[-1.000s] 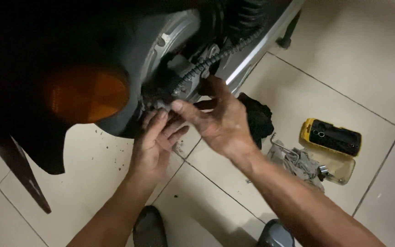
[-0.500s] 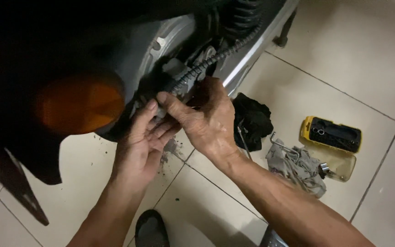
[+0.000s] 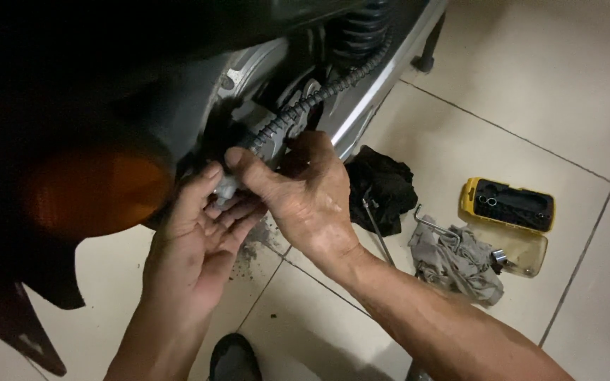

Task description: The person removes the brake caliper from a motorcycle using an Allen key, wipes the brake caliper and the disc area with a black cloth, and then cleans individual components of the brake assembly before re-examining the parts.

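Both hands work a small metal part under the wheel hub: the right hand pinches it from above, and the left hand cups open beneath, fingers apart (catching, probably). Next likely needs careful wiggling; the fender crowds left, with open floor to the right.

The motorcycle stands at the upper left on the tiled floor. Both hands meet at its wheel hub, the left hand below and left of the right hand. To their right lie a dark cloth, then a rag with a hex key on it, then an open tool case farthest right.
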